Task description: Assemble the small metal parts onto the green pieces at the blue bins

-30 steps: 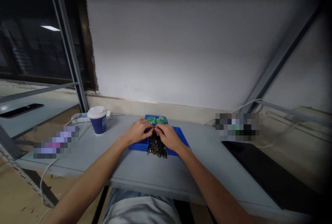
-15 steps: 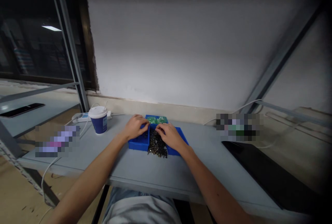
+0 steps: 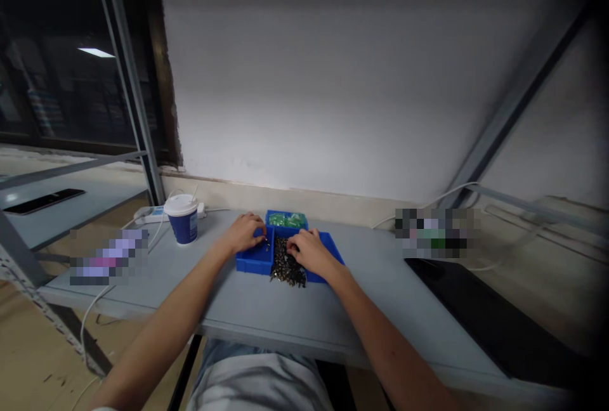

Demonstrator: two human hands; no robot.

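Observation:
My left hand (image 3: 246, 232) is over the left blue bin (image 3: 254, 266), its fingers bent downward and slightly apart. A few tiny shiny pieces (image 3: 267, 245) show just beside its fingertips, inside the bin; whether they lie there or are falling I cannot tell. My right hand (image 3: 308, 250) has its fingertips closed together at a heap of small dark and brassy metal parts (image 3: 287, 270), which look like screws. What those fingers pinch is too small to make out. The heap fills the middle of the blue trays and spills out at the front edge.
Behind the bins is a blue box with green bags (image 3: 286, 220). A lidded paper cup (image 3: 183, 219) stands left, by a white power strip (image 3: 155, 215). A dark flat panel (image 3: 480, 319) lies right on the grey table (image 3: 280, 319). Two items are blurred out.
My left hand has drawn back a little to the left, away from the divider, uncovering more of the left bin. My right hand stays at the heap, its fingers slightly lower.

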